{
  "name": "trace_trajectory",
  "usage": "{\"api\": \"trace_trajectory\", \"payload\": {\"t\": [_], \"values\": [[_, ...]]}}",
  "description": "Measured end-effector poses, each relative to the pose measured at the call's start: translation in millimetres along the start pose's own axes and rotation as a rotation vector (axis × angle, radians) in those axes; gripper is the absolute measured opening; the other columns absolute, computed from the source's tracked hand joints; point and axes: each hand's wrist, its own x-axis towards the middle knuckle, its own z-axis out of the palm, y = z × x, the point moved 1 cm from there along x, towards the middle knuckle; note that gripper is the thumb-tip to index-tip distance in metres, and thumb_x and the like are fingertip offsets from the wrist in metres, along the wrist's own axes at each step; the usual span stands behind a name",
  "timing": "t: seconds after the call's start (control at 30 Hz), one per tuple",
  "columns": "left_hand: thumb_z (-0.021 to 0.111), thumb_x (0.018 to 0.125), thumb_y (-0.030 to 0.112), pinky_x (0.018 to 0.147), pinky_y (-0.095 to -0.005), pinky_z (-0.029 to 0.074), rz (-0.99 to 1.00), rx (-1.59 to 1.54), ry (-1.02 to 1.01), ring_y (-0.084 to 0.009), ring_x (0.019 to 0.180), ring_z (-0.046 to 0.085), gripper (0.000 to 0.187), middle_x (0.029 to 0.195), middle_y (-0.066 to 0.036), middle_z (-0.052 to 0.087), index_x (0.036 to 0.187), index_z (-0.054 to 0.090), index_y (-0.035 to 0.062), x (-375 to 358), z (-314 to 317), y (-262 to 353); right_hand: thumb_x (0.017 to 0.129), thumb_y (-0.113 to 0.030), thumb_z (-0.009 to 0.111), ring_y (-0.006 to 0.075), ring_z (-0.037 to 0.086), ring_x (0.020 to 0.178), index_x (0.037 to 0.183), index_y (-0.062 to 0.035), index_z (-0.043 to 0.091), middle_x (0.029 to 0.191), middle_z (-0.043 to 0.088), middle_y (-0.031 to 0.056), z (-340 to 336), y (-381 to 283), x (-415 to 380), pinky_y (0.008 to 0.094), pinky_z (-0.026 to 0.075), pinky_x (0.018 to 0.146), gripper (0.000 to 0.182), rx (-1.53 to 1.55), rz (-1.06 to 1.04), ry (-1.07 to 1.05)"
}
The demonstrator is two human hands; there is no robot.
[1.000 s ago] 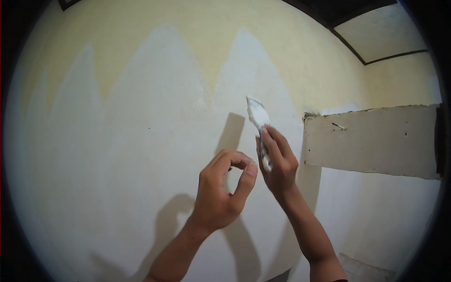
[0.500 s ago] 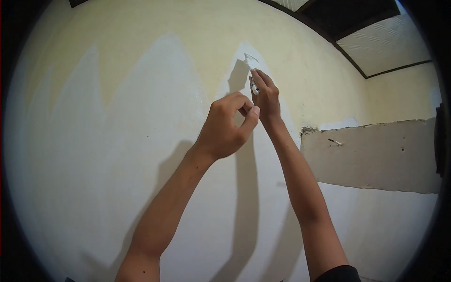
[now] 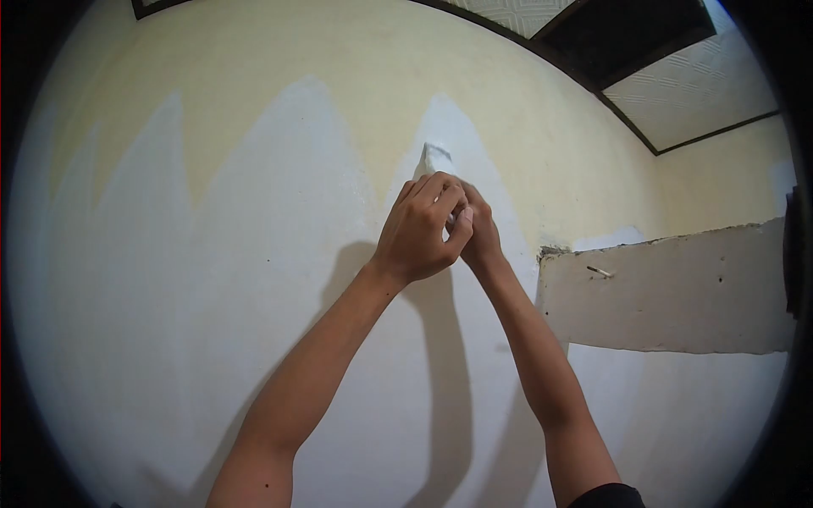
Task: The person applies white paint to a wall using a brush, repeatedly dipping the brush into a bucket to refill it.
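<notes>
My right hand (image 3: 481, 222) is closed around the handle of a paintbrush (image 3: 438, 158). The brush's white, paint-covered head points up against the freshly whitened peak on the wall (image 3: 373, 339). In front of the right hand, overlapping it, is my left hand (image 3: 428, 224). Its fingers are curled, with the thumb bent toward the index finger near the lower end of the handle. Whether it grips the handle or anything else is hidden. White paint rises in jagged peaks over the yellowish upper wall.
A bare grey strip (image 3: 660, 292) with a rough edge crosses the wall on the right, and a small peg (image 3: 600, 271) sticks out of it. Overhead, the patterned ceiling (image 3: 677, 93) has dark trim and a dark opening (image 3: 627, 38).
My right hand and the paintbrush have come down the white peak, and the right hand now sits behind my left hand. The view has tilted slightly upward.
</notes>
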Motion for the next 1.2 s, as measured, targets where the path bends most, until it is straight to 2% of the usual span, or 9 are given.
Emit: {"api": "trace_trajectory", "payload": {"t": [0.17,0.33,0.53,0.63,0.73,0.9,1.03,1.07,1.2], "values": [[0.061,0.089,0.020,0.096,-0.0423,0.045,0.055,-0.043,0.053,-0.0313,0.103,0.062,0.029,0.115,-0.014,0.065,0.112,0.064,0.0015,19.4,5.6,-8.2,0.091,-0.002,0.059,0.0410,0.064,0.114,0.123,-0.0028,0.065,0.125,0.065,0.0224,-9.3,13.7,13.9,0.0472,0.056,0.092,0.032,-0.148,-0.120,0.108],[0.057,0.095,0.028,0.115,-0.0449,0.039,-0.021,-0.010,-0.057,-0.0354,0.137,0.049,0.058,0.147,-0.019,0.051,0.143,0.049,-0.0020,45.1,19.9,-37.3,0.081,0.004,0.064,0.0422,0.065,0.112,0.120,0.0000,0.065,0.125,0.065,0.0229,-6.4,49.5,74.5,0.0456,0.057,0.090,0.039,-0.114,-0.129,0.125],[0.055,0.097,0.029,0.117,-0.0450,0.037,-0.066,-0.020,-0.063,-0.0375,0.137,0.048,0.058,0.148,-0.021,0.050,0.144,0.048,-0.0036,51.4,22.4,-52.3,0.082,0.005,0.065,0.0401,0.064,0.117,0.122,0.0005,0.065,0.129,0.064,0.0229,4.1,67.9,91.3,0.0437,0.056,0.096,0.041,-0.126,-0.095,0.153],[0.055,0.097,0.029,0.117,-0.0449,0.038,-0.057,-0.027,-0.074,-0.0378,0.137,0.048,0.058,0.148,-0.023,0.050,0.143,0.048,-0.0049,51.7,19.4,-55.1,0.078,0.010,0.061,0.0402,0.069,0.107,0.111,0.0032,0.069,0.125,0.067,0.0229,9.4,73.6,95.1,0.0416,0.058,0.085,0.035,-0.178,-0.213,0.255],[0.055,0.097,0.028,0.116,-0.0450,0.038,-0.059,-0.065,-0.080,-0.0385,0.137,0.049,0.057,0.147,-0.024,0.050,0.143,0.048,-0.0057,50.1,20.6,-54.6,0.084,0.004,0.065,0.0397,0.062,0.121,0.124,0.0023,0.065,0.133,0.062,0.0229,8.7,78.8,94.9,0.0435,0.054,0.100,0.040,-0.201,-0.170,0.147],[0.054,0.098,0.027,0.116,-0.0451,0.038,-0.056,-0.032,-0.086,-0.0393,0.136,0.049,0.056,0.146,-0.025,0.051,0.141,0.048,-0.0067,40.8,22.9,-47.4,0.081,0.007,0.062,0.0408,0.066,0.113,0.115,0.0033,0.067,0.127,0.066,0.0234,12.7,77.2,87.5,0.0440,0.056,0.092,0.035,-0.174,-0.213,0.191],[0.054,0.097,0.027,0.116,-0.0454,0.038,-0.040,-0.044,-0.076,-0.0392,0.136,0.049,0.054,0.144,-0.025,0.053,0.140,0.050,-0.0064,25.5,23.4,-37.6,0.079,0.005,0.064,0.0407,0.068,0.108,0.110,0.0036,0.068,0.119,0.068,0.0227,7.8,54.0,52.4,0.0425,0.057,0.086,0.031,-0.058,-0.165,0.155],[0.054,0.097,0.026,0.116,-0.0460,0.037,-0.017,-0.024,-0.080,-0.0390,0.136,0.050,0.053,0.143,-0.025,0.054,0.139,0.051,-0.0060,19.1,23.8,-32.4,0.084,-0.002,0.062,0.0416,0.061,0.120,0.122,-0.0010,0.066,0.129,0.063,0.0239,4.8,51.5,36.6,0.0468,0.053,0.097,0.038,-0.053,-0.068,0.033],[0.054,0.097,0.026,0.117,-0.0482,0.036,0.100,0.024,-0.119,-0.0377,0.136,0.050,0.050,0.140,-0.023,0.057,0.136,0.054,-0.0045,-3.0,18.0,-2.5,0.086,-0.004,0.064,0.0416,0.061,0.121,0.122,-0.0015,0.067,0.125,0.064,0.0245,-2.3,11.5,-20.8,0.0457,0.053,0.098,0.036,0.011,-0.081,0.029]]}}
